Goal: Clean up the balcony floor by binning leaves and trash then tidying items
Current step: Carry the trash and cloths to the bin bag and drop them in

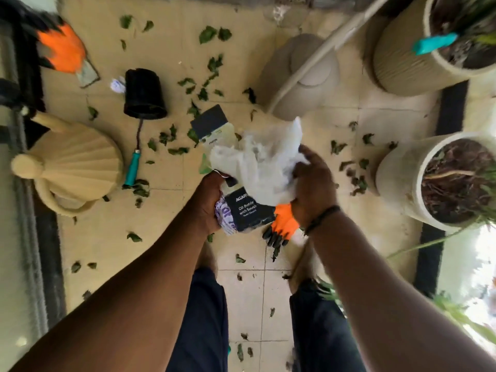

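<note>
My left hand (208, 202) grips a dark cardboard package (248, 213) printed "Oil Bottle with brush", together with a crumpled purple-printed wrapper (224, 218). My right hand (312, 183) clutches a crumpled white plastic bag (257, 162) against the package. An orange glove (281, 226) with black fingertips lies on the floor just below my hands. Green leaves (212, 65) are scattered all over the beige tiled floor.
A cream watering can (72, 162) lies at left, beside a teal-handled tool (132, 167) and a tipped black pot (145, 92). A second orange glove (63, 48) is at upper left. A beige domed bin (303, 76) and two planters (397, 178) (402, 49) stand at right.
</note>
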